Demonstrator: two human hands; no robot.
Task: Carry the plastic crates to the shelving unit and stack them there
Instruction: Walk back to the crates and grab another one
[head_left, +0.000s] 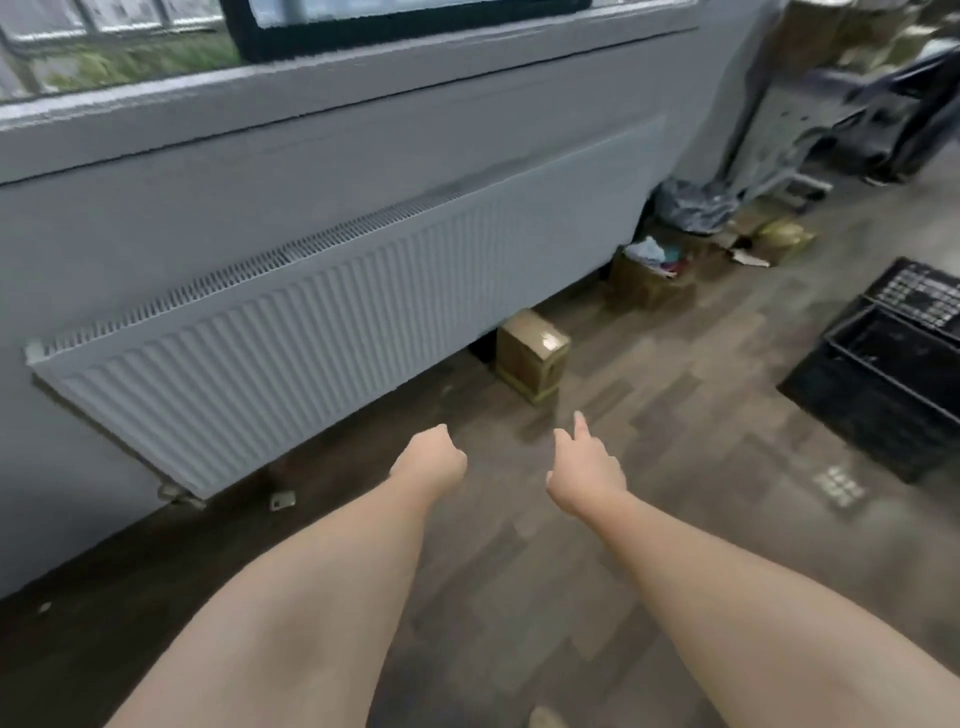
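Note:
Black plastic crates (883, 374) stand stacked on the wooden floor at the right edge, partly cut off by the frame. Both my arms reach forward over the floor at the centre, well to the left of the crates. My left hand (434, 457) holds nothing and its fingers are curled under. My right hand (584, 467) holds nothing too, with the thumb stuck up and the fingers hanging loosely. No shelving unit is clearly visible.
A long white radiator (270, 358) hangs on the wall under a window on the left. Small cardboard boxes (532, 356) (649, 275) and a dark bag (691, 205) lie along the wall. Dark chairs or frames (893, 119) crowd the far right corner.

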